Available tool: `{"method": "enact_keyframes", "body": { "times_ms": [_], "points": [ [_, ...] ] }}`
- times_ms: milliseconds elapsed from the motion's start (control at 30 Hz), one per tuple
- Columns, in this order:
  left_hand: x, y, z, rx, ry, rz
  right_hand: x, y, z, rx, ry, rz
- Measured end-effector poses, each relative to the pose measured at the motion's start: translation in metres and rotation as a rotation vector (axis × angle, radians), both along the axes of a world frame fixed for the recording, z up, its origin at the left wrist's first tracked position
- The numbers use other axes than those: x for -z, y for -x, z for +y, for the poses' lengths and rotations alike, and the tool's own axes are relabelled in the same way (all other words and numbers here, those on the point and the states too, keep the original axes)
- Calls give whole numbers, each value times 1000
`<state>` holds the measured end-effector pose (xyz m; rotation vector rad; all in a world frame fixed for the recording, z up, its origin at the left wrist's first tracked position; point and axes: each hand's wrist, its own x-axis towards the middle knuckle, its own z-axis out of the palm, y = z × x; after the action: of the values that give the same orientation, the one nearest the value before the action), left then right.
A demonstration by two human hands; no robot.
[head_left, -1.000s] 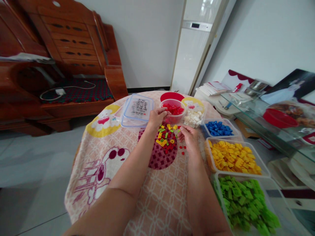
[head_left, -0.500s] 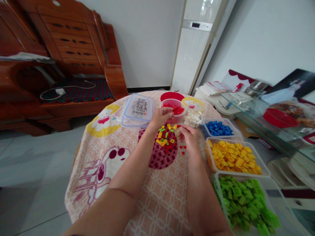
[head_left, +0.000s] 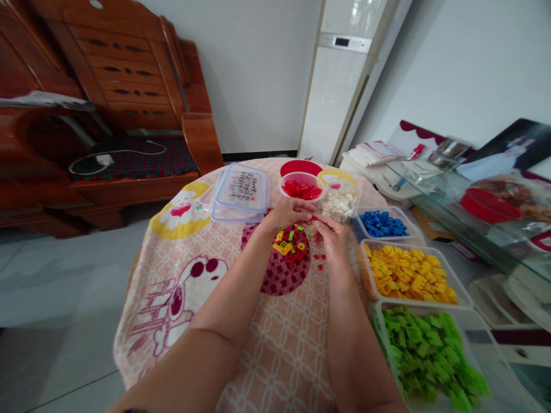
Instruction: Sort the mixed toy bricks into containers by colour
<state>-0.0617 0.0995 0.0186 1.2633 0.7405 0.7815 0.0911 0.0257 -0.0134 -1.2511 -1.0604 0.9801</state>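
My left hand (head_left: pixel 289 213) and my right hand (head_left: pixel 332 236) meet fingertip to fingertip above the middle of the table. Both pinch at a small red toy brick (head_left: pixel 314 218), mostly covered by the fingers; whether it is one piece or two I cannot tell. Below them lies a loose pile of red, yellow and green bricks (head_left: pixel 283 248), partly hidden by my left hand. Several single red bricks (head_left: pixel 319 267) lie to its right. Just beyond my left hand stands a round tub (head_left: pixel 282 189) of red bricks. White bricks (head_left: pixel 338 205) sit in a clear container beside it.
Along the right edge stand boxes of blue bricks (head_left: pixel 382 225), yellow bricks (head_left: pixel 411 275) and green bricks (head_left: pixel 434 350). Clear lids with blue rims (head_left: pixel 241 192) lie at the back left. A red round lid (head_left: pixel 301 167) is behind the tub. A glass shelf (head_left: pixel 477 223) flanks the table.
My left hand has moved from beside the red tub toward me and right, down to my right hand. Their fingertips now meet at the red brick, which my right hand held before.
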Motion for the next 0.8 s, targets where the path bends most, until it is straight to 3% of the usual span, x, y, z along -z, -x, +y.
{"method": "enact_keyframes", "body": {
  "times_ms": [800],
  "points": [
    [-1, -2, -1, -18, -4, -15, 2, 0, 2, 11, -19, 58]
  ]
}}
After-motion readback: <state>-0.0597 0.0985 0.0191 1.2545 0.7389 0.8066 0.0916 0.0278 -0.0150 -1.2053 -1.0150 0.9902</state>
